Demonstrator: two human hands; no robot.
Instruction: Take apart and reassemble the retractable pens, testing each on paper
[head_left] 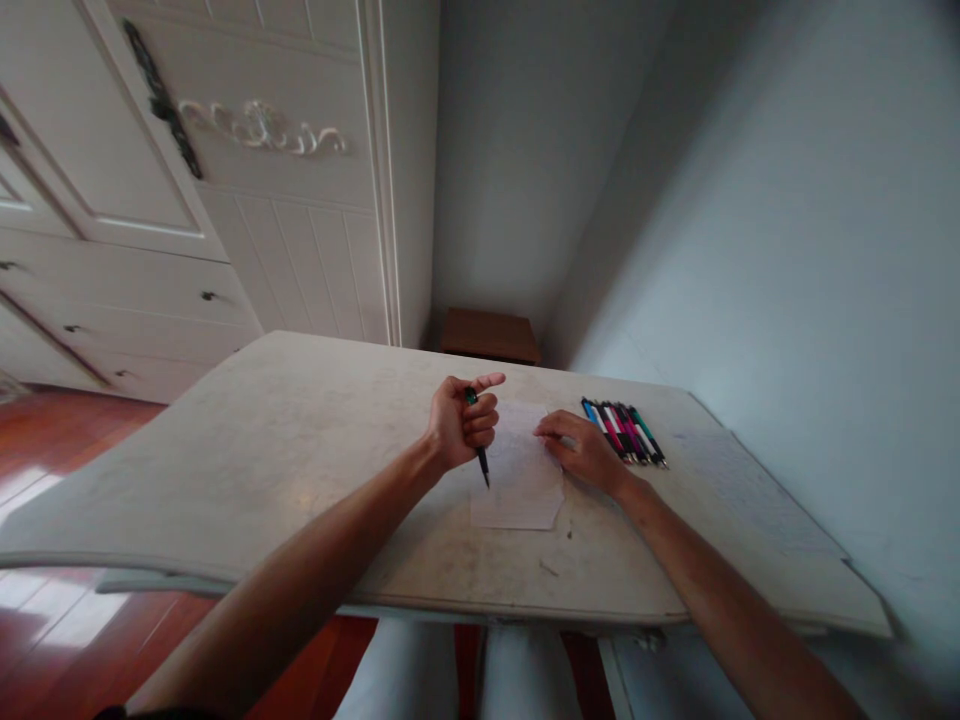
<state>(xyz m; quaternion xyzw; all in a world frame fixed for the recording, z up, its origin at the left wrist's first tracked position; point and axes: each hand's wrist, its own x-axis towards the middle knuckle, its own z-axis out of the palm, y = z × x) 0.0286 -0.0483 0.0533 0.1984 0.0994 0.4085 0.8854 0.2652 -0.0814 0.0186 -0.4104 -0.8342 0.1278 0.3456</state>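
Observation:
A pen with a black lower part and a green end is held in my left hand, raised over the paper. The fingers wrap round the pen while the index finger points out to the right. The pen's tip points down toward the sheet of paper, which lies on the table. My right hand rests at the paper's right edge, fingers loosely bent, with no object visible in it. Just beyond that hand lies a row of several coloured pens, side by side; the hand covers part of the row.
The worn white table has a curved front edge. Another written sheet lies on its right side, by the wall. A white cabinet stands at the back left, and a brown wooden piece behind the table.

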